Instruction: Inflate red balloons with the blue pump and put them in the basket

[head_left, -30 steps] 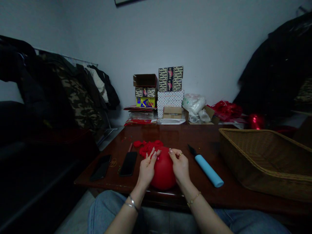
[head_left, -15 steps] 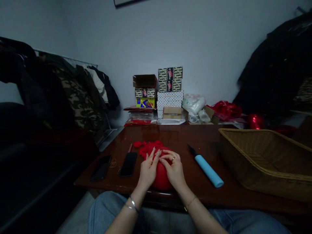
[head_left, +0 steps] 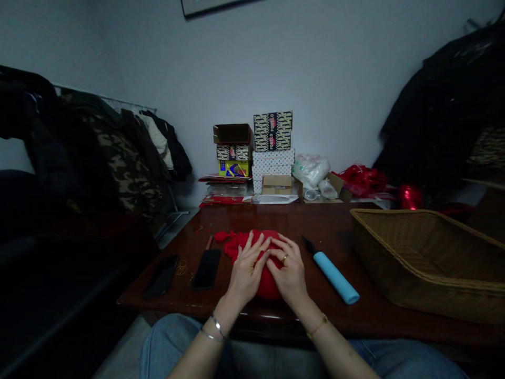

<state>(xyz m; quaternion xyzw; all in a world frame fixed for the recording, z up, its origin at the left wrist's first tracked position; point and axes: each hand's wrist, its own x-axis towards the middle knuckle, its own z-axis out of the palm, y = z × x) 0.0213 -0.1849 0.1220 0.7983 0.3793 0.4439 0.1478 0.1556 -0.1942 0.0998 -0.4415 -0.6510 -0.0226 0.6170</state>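
A round red balloon (head_left: 269, 287) rests near the table's front edge, under both hands. My left hand (head_left: 246, 266) lies on its left side and my right hand (head_left: 289, 266) on its right, their fingertips meeting over its top. Thumb and forefinger of each hand come together at the balloon; whatever lies between them is too small to make out. Behind and left of the hands is a heap of limp red balloons (head_left: 232, 243). To the right lies a light blue hand pump (head_left: 337, 278) with a black nozzle.
Two dark phones (head_left: 206, 269) lie at the left with thin yellow bands (head_left: 181, 268) between them. A wicker basket (head_left: 426, 263) fills the right side of the table (head_left: 300, 216). Stacked boxes (head_left: 273, 166) and plastic bags (head_left: 311, 168) stand behind.
Both hands have shifted slightly right along with the balloon, and their fingers have spread further over its top. The balloon shows less at the front edge.
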